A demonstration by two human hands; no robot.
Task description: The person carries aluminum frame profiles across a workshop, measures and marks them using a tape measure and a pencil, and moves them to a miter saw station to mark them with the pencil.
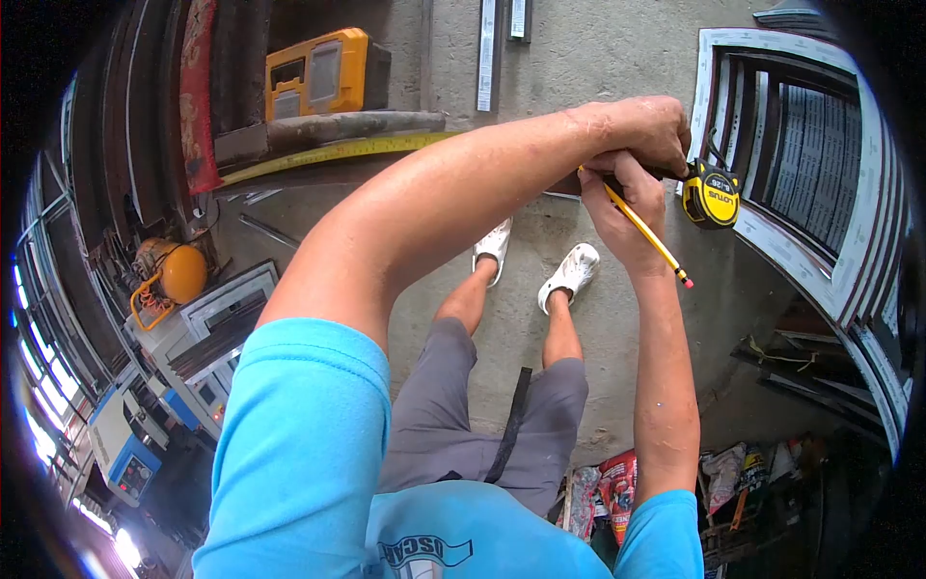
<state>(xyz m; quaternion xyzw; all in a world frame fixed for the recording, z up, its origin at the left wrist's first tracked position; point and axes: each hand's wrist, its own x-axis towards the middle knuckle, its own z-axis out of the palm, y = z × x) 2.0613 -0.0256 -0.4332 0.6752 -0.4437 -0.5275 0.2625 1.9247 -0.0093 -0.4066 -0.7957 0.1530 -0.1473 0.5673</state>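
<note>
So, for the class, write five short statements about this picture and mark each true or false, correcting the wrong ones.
1. The right hand holds a pencil. True.
2. The pencil's eraser is green. False: it is pink.
3. The left hand is near the tape measure. True.
4. The shoes are black. False: they are white.
5. A length of yellow measuring blade is visible, drawn out. True.
</note>
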